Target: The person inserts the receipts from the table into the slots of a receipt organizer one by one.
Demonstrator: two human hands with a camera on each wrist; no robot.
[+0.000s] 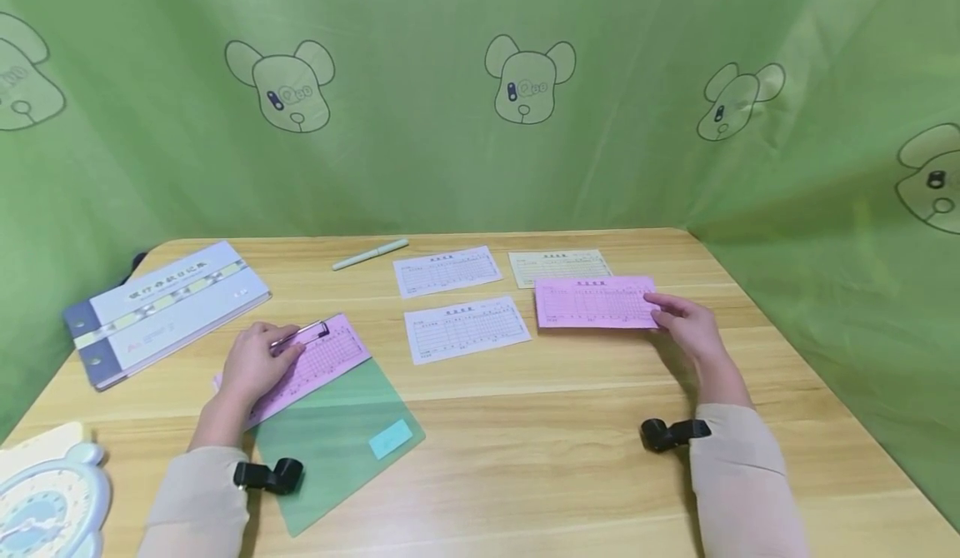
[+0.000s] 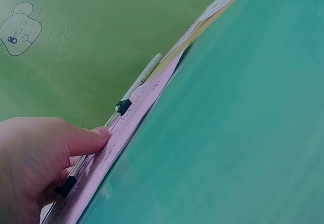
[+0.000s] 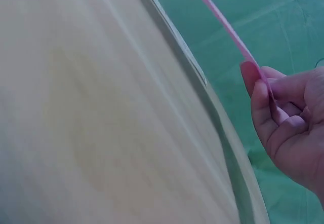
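Pinching a pink slip by its right edge, the right hand holds it above the table, near a cream slip; the left hand grips a green clipboard at its clip. Lifting the pink slip seems underway; carrying it calls for a steady pinch.

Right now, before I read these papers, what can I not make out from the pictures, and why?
- Head view: the left hand covers part of the clipped pink form.
- Head view: the held pink form hides the cream form's lower right part.
- Right wrist view: the held pink form is nearly edge-on, hiding its print.
- Head view: the nearer white form's fine print is too small.
- Head view: left and bottom edges cut off the blue-rimmed dial.
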